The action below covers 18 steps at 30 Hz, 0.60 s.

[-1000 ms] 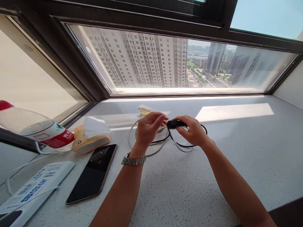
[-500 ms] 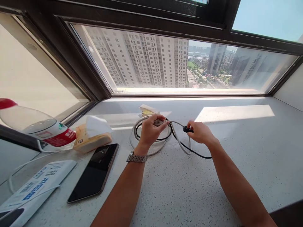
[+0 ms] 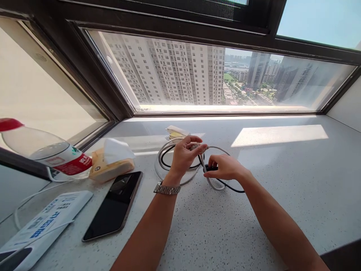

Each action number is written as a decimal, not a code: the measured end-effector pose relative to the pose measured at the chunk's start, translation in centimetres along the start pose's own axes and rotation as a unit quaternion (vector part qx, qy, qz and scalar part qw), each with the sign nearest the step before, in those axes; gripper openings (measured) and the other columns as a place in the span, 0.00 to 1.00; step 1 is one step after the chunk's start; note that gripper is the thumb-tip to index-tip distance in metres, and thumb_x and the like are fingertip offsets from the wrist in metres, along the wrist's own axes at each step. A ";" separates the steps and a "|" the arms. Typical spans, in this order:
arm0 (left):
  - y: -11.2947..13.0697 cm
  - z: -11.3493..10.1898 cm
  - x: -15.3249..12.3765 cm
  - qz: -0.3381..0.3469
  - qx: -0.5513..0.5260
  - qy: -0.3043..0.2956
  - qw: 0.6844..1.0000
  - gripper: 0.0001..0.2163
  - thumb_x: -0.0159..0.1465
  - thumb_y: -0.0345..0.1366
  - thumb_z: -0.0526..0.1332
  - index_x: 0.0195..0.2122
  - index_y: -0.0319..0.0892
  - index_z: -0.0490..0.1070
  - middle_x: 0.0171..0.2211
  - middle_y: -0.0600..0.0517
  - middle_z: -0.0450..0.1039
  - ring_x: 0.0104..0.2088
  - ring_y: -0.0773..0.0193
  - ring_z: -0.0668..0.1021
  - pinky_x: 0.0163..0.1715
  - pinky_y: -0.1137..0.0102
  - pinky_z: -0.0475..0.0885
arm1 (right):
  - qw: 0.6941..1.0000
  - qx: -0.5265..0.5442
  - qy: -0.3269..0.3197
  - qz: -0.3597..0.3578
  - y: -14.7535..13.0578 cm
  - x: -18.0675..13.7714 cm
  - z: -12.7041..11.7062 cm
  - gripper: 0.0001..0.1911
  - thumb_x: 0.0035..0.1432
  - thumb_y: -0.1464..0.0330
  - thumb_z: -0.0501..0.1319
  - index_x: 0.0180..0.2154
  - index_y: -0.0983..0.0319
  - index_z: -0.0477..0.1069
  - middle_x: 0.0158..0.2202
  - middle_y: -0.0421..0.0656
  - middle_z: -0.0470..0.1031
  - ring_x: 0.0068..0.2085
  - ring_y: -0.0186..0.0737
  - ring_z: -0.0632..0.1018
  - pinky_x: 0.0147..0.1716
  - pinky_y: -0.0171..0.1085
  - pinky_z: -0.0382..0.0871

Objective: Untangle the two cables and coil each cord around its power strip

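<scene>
My left hand [image 3: 184,156], with a metal watch [image 3: 167,188] on the wrist, is closed around a bundle of cable. Loops of the grey cable [image 3: 160,173] and the black cable [image 3: 167,160] hang out to its left, resting on the speckled white sill. My right hand [image 3: 225,167] pinches a black connector [image 3: 210,168] on a cable end, just below and to the right of the left hand. From this end the grey cable arcs up over the right fingers to the left hand. A second grey loop and a black strand lie beneath the right hand.
A small pale-yellow packet [image 3: 177,132] lies behind the coil. To the left are a black phone [image 3: 113,207], a tissue pack [image 3: 113,167], a red-capped bottle [image 3: 45,150] and a white box [image 3: 45,229] with blue print. A window frame [image 3: 225,114] bounds the sill at the back.
My right hand has moved left and slightly down, bringing the black connector close to the bundle. My left hand has shifted slightly right, still gripping the cable.
</scene>
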<state>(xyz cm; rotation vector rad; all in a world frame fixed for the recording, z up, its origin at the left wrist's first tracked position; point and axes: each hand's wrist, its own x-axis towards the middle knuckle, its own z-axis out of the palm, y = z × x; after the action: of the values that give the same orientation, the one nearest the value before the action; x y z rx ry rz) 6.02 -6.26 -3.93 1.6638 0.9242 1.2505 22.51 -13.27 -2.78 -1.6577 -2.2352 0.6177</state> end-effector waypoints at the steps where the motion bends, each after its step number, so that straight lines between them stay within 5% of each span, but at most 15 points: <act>1: 0.3 0.0 -0.1 -0.012 -0.042 -0.032 0.999 0.20 0.52 0.52 0.67 0.38 0.41 0.72 0.35 0.49 0.77 0.35 0.60 0.79 0.35 0.67 0.74 | 1.000 -0.009 0.013 0.002 -0.2 0.2 0.4 0.18 0.51 0.53 0.65 0.34 0.59 0.71 0.33 0.43 0.76 0.33 0.40 0.73 0.25 0.34 0.55; 4: 1.1 0.2 -0.5 -0.018 -0.133 -0.140 0.981 0.22 0.61 0.55 0.58 0.48 0.45 0.71 0.51 0.44 0.74 0.53 0.54 0.75 0.51 0.59 0.71 | 0.999 -0.038 0.030 0.021 -0.7 0.5 1.4 0.19 0.49 0.51 0.66 0.31 0.59 0.70 0.30 0.43 0.75 0.31 0.41 0.73 0.25 0.35 0.54; 7: 1.5 0.4 -0.7 0.004 -0.131 -0.179 0.975 0.24 0.64 0.56 0.52 0.50 0.45 0.72 0.53 0.44 0.73 0.59 0.55 0.70 0.58 0.59 0.66 | 0.997 -0.056 0.034 0.043 -1.3 0.7 1.8 0.10 0.52 0.61 0.64 0.27 0.60 0.67 0.26 0.42 0.73 0.28 0.39 0.72 0.24 0.35 0.53; 9: 1.3 0.2 -0.4 0.027 -0.112 -0.098 0.989 0.21 0.64 0.53 0.51 0.45 0.44 0.74 0.48 0.45 0.76 0.54 0.57 0.74 0.55 0.61 0.69 | 0.998 -0.035 0.041 0.044 -1.3 0.6 1.6 0.05 0.53 0.67 0.60 0.27 0.60 0.67 0.26 0.41 0.72 0.28 0.39 0.72 0.24 0.35 0.53; 13: 0.6 -1.8 0.4 -0.005 0.005 0.157 0.988 0.11 0.57 0.43 0.58 0.24 0.43 0.70 0.22 0.53 0.71 0.26 0.64 0.75 0.30 0.69 0.73 | 0.991 0.106 0.053 0.055 -0.3 0.6 0.5 0.03 0.54 0.73 0.56 0.31 0.61 0.67 0.28 0.42 0.74 0.28 0.38 0.74 0.24 0.34 0.59; 15: 0.5 -3.1 0.6 -0.024 0.117 0.174 0.978 0.09 0.53 0.41 0.59 0.21 0.43 0.69 0.17 0.55 0.67 0.21 0.65 0.71 0.26 0.69 0.71 | 0.975 0.211 0.035 0.067 0.3 0.6 0.1 0.04 0.54 0.74 0.55 0.32 0.61 0.65 0.28 0.41 0.76 0.26 0.37 0.75 0.24 0.34 0.64; 18: 0.8 -4.7 0.6 0.045 0.269 0.177 0.946 0.07 0.52 0.39 0.59 0.27 0.43 0.74 0.25 0.53 0.74 0.29 0.61 0.75 0.34 0.67 0.71 | 0.938 0.336 0.002 0.087 0.8 0.7 -0.2 0.06 0.54 0.77 0.55 0.32 0.60 0.63 0.28 0.40 0.77 0.23 0.35 0.75 0.25 0.35 0.69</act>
<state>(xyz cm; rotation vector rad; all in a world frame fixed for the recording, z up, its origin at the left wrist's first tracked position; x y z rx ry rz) 1.60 -5.10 -2.30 1.9419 1.5303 1.4790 23.06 -12.37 -3.06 -1.4752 -1.5964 1.2487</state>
